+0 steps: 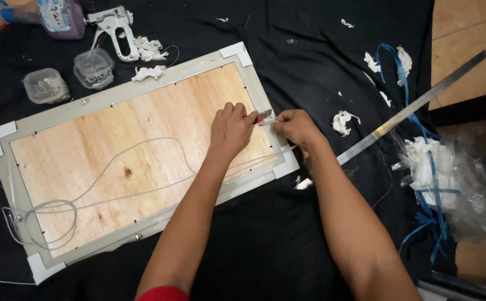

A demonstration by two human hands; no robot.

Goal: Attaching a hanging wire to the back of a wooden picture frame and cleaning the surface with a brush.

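Both fingers (243, 114) closed on pliers (262, 116)

Near the top left we see two small clear plastic tubs (69, 76) of metal bits, just beside a metal staple gun (112, 29) and a purple bottle (59, 17). A long steel ruler (415, 106) lies slantwise on the black cloth (321, 33). Crumpled white paper scraps (343, 121) are scattered about, and at right sits a heap of clear plastic wrap (465, 189) with blue straps (435, 214).
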